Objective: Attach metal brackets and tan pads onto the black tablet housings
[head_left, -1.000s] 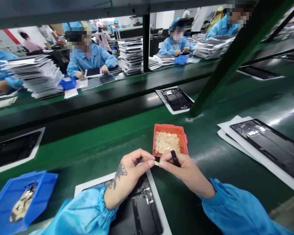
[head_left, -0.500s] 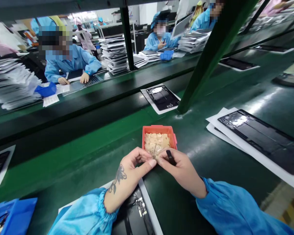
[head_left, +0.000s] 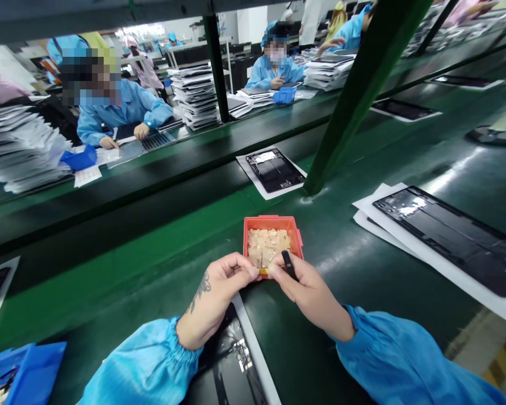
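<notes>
Left of the red plastic tray (head_left: 270, 221), a blue bin (head_left: 29, 365) sits on the bench (head_left: 109, 298). At the tray's near rim the left hand (head_left: 227, 284) pinches closed against the right hand (head_left: 306, 295), which clasps a black tool (head_left: 289, 264). Tan pieces (head_left: 269, 247) fill the tray. Further right lies a dark panel (head_left: 447, 236) on white paper (head_left: 383, 216). A low, tight pinch seems best for such small pieces.

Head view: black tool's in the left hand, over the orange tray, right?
No, the hand is wrong. The head view shows the black tool in the right hand, not the left hand. The rest is right: it is over the orange tray.
</notes>
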Demonstrator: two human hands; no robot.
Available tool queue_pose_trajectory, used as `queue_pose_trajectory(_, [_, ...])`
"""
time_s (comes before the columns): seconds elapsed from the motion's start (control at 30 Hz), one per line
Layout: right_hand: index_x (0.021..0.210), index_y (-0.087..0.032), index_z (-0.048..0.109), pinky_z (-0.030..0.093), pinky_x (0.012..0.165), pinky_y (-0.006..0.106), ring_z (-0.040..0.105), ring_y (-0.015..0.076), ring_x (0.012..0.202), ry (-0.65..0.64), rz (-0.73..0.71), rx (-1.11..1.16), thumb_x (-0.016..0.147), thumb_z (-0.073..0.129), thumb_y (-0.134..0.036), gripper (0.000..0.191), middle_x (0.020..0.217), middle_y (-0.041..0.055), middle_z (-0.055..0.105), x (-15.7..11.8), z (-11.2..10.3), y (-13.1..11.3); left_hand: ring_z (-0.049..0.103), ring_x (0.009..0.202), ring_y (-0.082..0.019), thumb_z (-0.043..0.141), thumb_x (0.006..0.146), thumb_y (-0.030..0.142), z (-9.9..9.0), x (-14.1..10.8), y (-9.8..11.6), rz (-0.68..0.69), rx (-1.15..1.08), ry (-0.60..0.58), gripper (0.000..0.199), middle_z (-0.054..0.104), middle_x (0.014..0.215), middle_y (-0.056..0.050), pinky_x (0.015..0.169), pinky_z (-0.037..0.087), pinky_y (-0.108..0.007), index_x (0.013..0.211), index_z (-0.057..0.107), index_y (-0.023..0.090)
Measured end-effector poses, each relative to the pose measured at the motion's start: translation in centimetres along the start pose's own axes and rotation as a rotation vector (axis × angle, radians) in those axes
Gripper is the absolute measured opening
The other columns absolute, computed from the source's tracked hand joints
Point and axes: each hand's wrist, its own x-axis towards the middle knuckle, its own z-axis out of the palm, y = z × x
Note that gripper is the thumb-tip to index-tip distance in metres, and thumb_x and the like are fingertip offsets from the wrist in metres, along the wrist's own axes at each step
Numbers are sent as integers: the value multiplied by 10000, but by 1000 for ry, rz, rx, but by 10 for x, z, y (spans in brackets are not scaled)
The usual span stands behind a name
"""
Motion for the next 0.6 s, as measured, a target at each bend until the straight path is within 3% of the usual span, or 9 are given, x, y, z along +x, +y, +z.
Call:
queue_pose_trajectory(0.07, [790,-180,467,258,469,233,304,101,498,106,23,41,945,531,-419,292,605,-46,347,1,-1,2,570,825,-169,644,858,278,-2,5,-2,26,-23,70,159,633,910,-56,822,431,-287,827,587,133])
queue_pose_trajectory(0.13, [799,-185,456,239,452,229,274,93,471,196,34,95,946,532,-448,311,587,-55,338,1,-2,4,561,830,-169,618,878,297,-5,11,-5,104,96,157,155,627,915,-40,805,423,-279,843,585,150])
queue_pose_trajectory(0.27, [808,-180,456,251,461,226,279,80,456,260,7,154,941,558,-465,331,578,-57,362,3,-2,5,504,755,-163,609,882,281,-10,29,-9,387,752,252,190,572,763,-4,751,368,-288,736,576,164])
queue_pose_trajectory(0.4, [813,-176,462,249,461,222,280,74,458,254,-11,182,950,565,-440,314,581,-58,361,2,-2,6,462,756,-188,579,904,257,-11,42,-12,556,1183,206,214,551,746,-18,772,315,-351,713,611,168])
queue_pose_trajectory(0.5, [810,-177,462,232,449,217,281,77,468,245,-9,190,945,573,-444,319,577,-61,346,1,-3,7,477,826,-210,503,929,210,-10,43,-11,555,1135,132,189,572,825,-47,784,333,-356,889,686,180])
queue_pose_trajectory(0.6, [814,-181,455,242,453,218,290,86,470,189,7,165,948,557,-455,322,563,-64,341,-1,-3,7,524,912,-210,504,932,245,-7,34,-5,382,722,37,208,595,934,-63,839,380,-322,1005,682,166])
